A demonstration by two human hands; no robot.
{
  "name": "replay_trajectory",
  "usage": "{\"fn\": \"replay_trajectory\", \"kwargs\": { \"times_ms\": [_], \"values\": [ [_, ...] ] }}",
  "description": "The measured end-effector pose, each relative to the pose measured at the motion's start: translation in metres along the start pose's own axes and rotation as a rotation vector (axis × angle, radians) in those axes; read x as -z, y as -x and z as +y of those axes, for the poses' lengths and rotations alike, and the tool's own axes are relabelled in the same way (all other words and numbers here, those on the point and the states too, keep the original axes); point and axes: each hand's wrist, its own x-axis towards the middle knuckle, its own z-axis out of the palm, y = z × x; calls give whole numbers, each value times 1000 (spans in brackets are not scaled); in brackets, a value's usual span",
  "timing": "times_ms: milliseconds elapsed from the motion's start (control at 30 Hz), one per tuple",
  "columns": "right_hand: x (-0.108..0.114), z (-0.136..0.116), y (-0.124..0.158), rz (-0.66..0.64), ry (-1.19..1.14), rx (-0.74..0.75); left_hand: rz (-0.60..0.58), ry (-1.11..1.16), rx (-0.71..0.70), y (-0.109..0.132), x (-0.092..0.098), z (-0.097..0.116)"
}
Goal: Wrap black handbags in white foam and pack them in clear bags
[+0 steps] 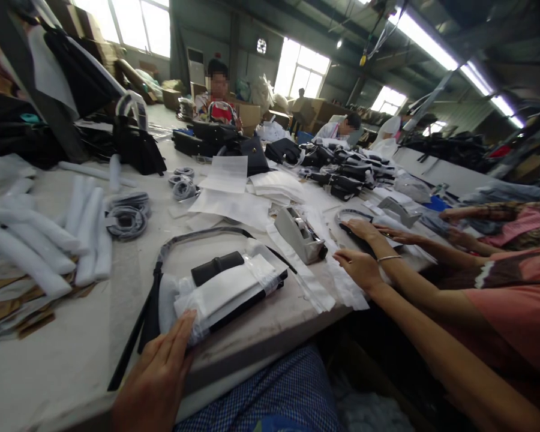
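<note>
My left hand (158, 371) comes in at the bottom edge. Its fingers lie stretched out flat against the near end of a black handbag (234, 287) wrapped in white tissue and clear plastic. The hand holds nothing. The bag lies flat on the grey table (81, 354), and its long black strap (149, 312) loops round its left side. My right hand is out of sight. My blue checked clothing shows below the table edge.
A grey tape dispenser (299, 234) stands just right of the bag. A co-worker in a salmon top (517, 318) reaches both hands (362, 249) onto white strips beside it. White foam rolls (36, 240), coiled straps (126, 217), paper sheets (234, 192) and black bags (342, 171) cover the table. More people sit at the far end.
</note>
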Motion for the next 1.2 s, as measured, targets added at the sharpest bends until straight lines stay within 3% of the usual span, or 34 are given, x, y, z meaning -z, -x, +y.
{"fn": "replay_trajectory", "kwargs": {
  "times_ms": [100,167,300,467,600,767,967,1200],
  "values": [
    [19,-18,15,18,396,433,9,7,12,1,-1,-1],
    [23,-40,24,-4,524,696,10,2,30,1,-1,1],
    [4,-102,36,-148,411,1054,4,-14,86,-1,3,7],
    [-50,-194,43,-478,162,1339,-28,-27,174,-4,5,13],
    [-94,-254,36,-721,148,1442,-51,-4,216,-4,4,15],
    [-137,-302,19,-939,358,1457,-64,26,232,-3,2,16],
    [-176,-329,11,-1105,578,1469,-72,3,236,-3,2,16],
    [-188,-344,18,-1074,744,1551,-52,8,243,3,-4,16]
  ]
}}
